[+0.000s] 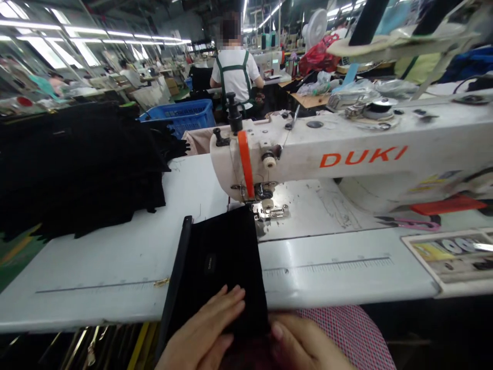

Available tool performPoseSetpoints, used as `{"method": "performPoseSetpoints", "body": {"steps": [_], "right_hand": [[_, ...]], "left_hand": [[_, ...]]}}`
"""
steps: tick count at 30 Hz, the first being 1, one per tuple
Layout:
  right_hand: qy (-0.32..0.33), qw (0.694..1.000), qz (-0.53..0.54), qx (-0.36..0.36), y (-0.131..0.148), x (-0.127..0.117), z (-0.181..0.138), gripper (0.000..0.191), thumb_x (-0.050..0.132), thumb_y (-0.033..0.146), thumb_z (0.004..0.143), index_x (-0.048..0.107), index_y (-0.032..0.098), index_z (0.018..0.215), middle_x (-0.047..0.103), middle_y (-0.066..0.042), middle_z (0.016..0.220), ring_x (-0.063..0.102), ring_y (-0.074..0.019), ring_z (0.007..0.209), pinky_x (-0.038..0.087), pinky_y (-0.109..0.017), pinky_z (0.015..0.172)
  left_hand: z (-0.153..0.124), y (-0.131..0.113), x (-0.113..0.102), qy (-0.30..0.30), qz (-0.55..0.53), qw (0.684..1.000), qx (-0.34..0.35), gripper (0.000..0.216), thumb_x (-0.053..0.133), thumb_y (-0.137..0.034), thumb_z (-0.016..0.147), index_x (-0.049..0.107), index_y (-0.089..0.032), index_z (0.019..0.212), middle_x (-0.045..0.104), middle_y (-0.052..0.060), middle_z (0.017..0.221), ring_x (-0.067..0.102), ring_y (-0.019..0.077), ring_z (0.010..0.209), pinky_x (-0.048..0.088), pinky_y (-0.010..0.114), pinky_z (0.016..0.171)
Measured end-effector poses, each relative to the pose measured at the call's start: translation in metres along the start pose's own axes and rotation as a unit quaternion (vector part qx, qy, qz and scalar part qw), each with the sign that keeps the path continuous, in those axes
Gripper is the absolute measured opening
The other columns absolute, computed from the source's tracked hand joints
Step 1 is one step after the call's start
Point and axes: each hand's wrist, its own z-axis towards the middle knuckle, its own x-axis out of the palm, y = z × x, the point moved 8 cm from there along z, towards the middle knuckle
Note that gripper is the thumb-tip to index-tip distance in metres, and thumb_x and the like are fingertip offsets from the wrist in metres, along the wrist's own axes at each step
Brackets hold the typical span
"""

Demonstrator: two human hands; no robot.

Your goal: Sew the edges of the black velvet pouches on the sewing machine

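A black fabric panel with a small dark label lies on the white sewing table, its far right corner at the sewing machine's presser foot. Along its left side runs a stiff dark strip, and a gold zipper pull pokes out beside it. My left hand rests flat on the near part of the panel, fingers stretched out. At the panel's right edge, near the table's front, my right hand is closed, pinching the cloth between thumb and fingers. The panel's near end is partly hidden by my hands.
The white sewing machine spans the right side. A heap of black fabric pieces covers the table's left. Pink-handled snips lie under the machine arm. Behind stand a blue crate and a person facing away.
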Motion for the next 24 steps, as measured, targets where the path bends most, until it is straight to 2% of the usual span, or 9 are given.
{"method": "performPoseSetpoints", "body": {"steps": [2, 5, 7, 9, 12, 15, 19, 24], "right_hand": [[-0.008, 0.989, 0.142, 0.035, -0.004, 0.011, 0.005, 0.051, 0.049, 0.062, 0.092, 0.071, 0.017, 0.096, 0.068, -0.006, 0.085, 0.062, -0.0198, 0.079, 0.05, -0.028, 0.07], [-0.022, 0.953, 0.294, 0.068, -0.014, 0.026, 0.01, 0.055, 0.067, 0.067, 0.076, 0.07, 0.015, 0.091, 0.064, -0.003, 0.073, 0.059, -0.0137, 0.063, 0.046, -0.023, 0.059], [-0.033, 0.94, 0.327, 0.09, -0.021, 0.032, 0.01, 0.057, 0.074, 0.067, 0.069, 0.07, 0.013, 0.089, 0.062, -0.001, 0.066, 0.054, -0.0092, 0.053, 0.042, -0.02, 0.052], [-0.029, 0.936, 0.331, 0.115, -0.027, 0.037, 0.007, 0.057, 0.075, 0.065, 0.069, 0.069, 0.013, 0.09, 0.062, -0.001, 0.065, 0.053, -0.0073, 0.047, 0.04, -0.019, 0.047], [-0.014, 0.931, 0.341, 0.127, -0.03, 0.041, 0.002, 0.05, 0.075, 0.06, 0.073, 0.067, 0.013, 0.089, 0.064, -0.002, 0.067, 0.054, -0.0073, 0.044, 0.041, -0.019, 0.046], [-0.028, 0.927, 0.365, 0.082, -0.03, 0.037, 0.0, 0.041, 0.08, 0.048, 0.072, 0.065, 0.014, 0.088, 0.063, -0.001, 0.07, 0.057, -0.0085, 0.051, 0.043, -0.02, 0.051], [-0.043, 0.922, 0.384, -0.004, -0.028, 0.032, -0.002, 0.044, 0.082, 0.036, 0.072, 0.061, 0.02, 0.107, 0.064, 0.001, 0.079, 0.058, -0.0097, 0.066, 0.044, -0.022, 0.062], [-0.035, 0.917, 0.396, -0.041, -0.027, 0.037, -0.002, 0.036, 0.079, 0.038, 0.077, 0.059, 0.02, 0.101, 0.06, 0.003, 0.077, 0.056, -0.0084, 0.061, 0.044, -0.021, 0.059]], "left_hand": [[0.001, 0.003, -0.011, -0.012, -0.018, 0.999, -0.05, 0.033, 0.041, -0.018, 0.1, 0.056, -0.019, 0.129, 0.064, 0.006, 0.124, 0.06, 0.0171, 0.118, 0.052, 0.024, 0.098], [0.0, -0.007, -0.017, -0.039, -0.023, 0.998, -0.035, 0.029, 0.042, -0.017, 0.099, 0.062, -0.019, 0.121, 0.067, 0.007, 0.111, 0.062, 0.0173, 0.112, 0.053, 0.028, 0.098], [0.0, -0.019, -0.013, -0.05, -0.012, 0.998, 0.021, 0.028, 0.044, -0.016, 0.099, 0.066, -0.018, 0.116, 0.067, 0.006, 0.095, 0.063, 0.0166, 0.103, 0.052, 0.033, 0.101], [-0.001, -0.03, -0.006, -0.051, 0.006, 0.996, 0.069, 0.027, 0.045, -0.014, 0.099, 0.067, -0.018, 0.113, 0.064, 0.004, 0.085, 0.063, 0.0158, 0.094, 0.049, 0.038, 0.104], [0.001, -0.034, 0.001, -0.05, 0.006, 0.996, 0.073, 0.027, 0.044, -0.012, 0.099, 0.068, -0.016, 0.111, 0.062, 0.004, 0.084, 0.061, 0.0158, 0.09, 0.047, 0.042, 0.105], [0.002, -0.026, 0.0, -0.049, -0.044, 0.998, 0.01, 0.027, 0.042, -0.009, 0.097, 0.065, -0.016, 0.109, 0.061, 0.006, 0.089, 0.06, 0.0164, 0.095, 0.05, 0.037, 0.101], [-0.004, -0.014, 0.0, -0.046, -0.094, 0.992, -0.07, 0.025, 0.045, -0.007, 0.092, 0.061, -0.016, 0.11, 0.062, 0.007, 0.098, 0.059, 0.0176, 0.107, 0.053, 0.031, 0.097], [-0.021, -0.012, 0.001, -0.145, -0.117, 0.978, -0.09, 0.029, 0.046, 0.001, 0.087, 0.058, -0.021, 0.101, 0.062, 0.005, 0.102, 0.062, 0.0184, 0.105, 0.058, 0.031, 0.089]]}}
